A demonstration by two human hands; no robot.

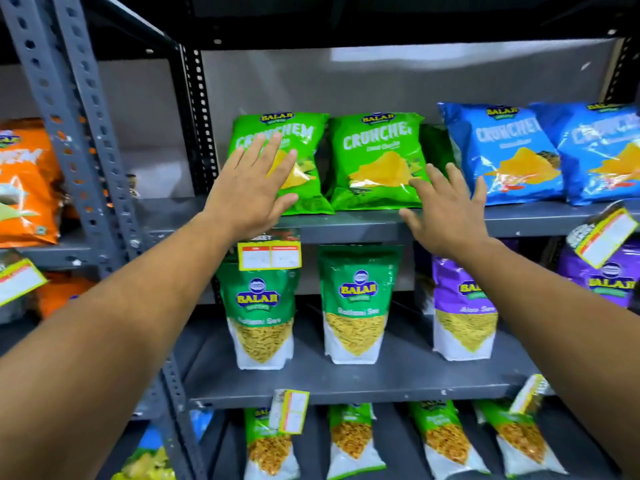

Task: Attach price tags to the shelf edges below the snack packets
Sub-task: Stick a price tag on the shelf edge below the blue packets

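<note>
My left hand (pixel 251 188) is open with fingers spread, in front of the left green chips packet (pixel 308 140) on the upper shelf. My right hand (pixel 446 213) is open too, fingers apart, beside the second green chips packet (pixel 377 161), just above the upper shelf edge (pixel 349 230). A yellow price tag (pixel 269 255) hangs from that edge below the left green packet. Another yellow tag (pixel 606 236) hangs tilted at the right of the same edge. Two more tags (pixel 292 412) (pixel 526 393) hang from the middle shelf edge (pixel 381 396). Neither hand holds anything.
Blue chips packets (pixel 502 154) fill the upper shelf's right side. Green sev pouches (pixel 356 303) and a purple pouch (pixel 464 306) stand on the middle shelf. A grey perforated upright (pixel 79 140) separates a left rack with orange packets (pixel 24 181) and a tag (pixel 17 280).
</note>
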